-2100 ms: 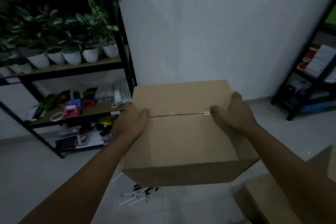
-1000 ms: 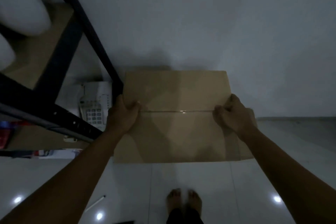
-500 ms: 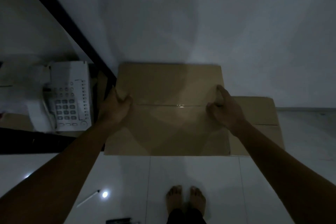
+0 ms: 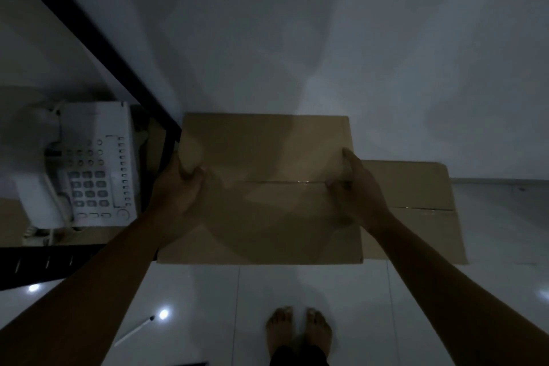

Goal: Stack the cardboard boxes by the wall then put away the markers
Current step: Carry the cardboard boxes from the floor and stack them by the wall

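A taped cardboard box [image 4: 264,151] stands against the white wall, seen from straight above. My left hand [image 4: 178,190] grips its left edge, fingers curled over the top. My right hand [image 4: 359,193] grips its right edge at the tape seam. A second, lower cardboard box [image 4: 416,187] sits beside it on the right, partly hidden by my right arm. One white marker [image 4: 133,333] lies on the floor at the lower left.
A black metal shelf post [image 4: 98,41] runs diagonally down to the box's left corner. A white desk phone [image 4: 92,166] sits on the shelf at the left. My bare feet [image 4: 297,333] stand on the glossy white tiles below the box.
The box has come down from chest height to the wall beside the shelf. Over the last half second it settled a little lower, and my hands stayed on its sides.
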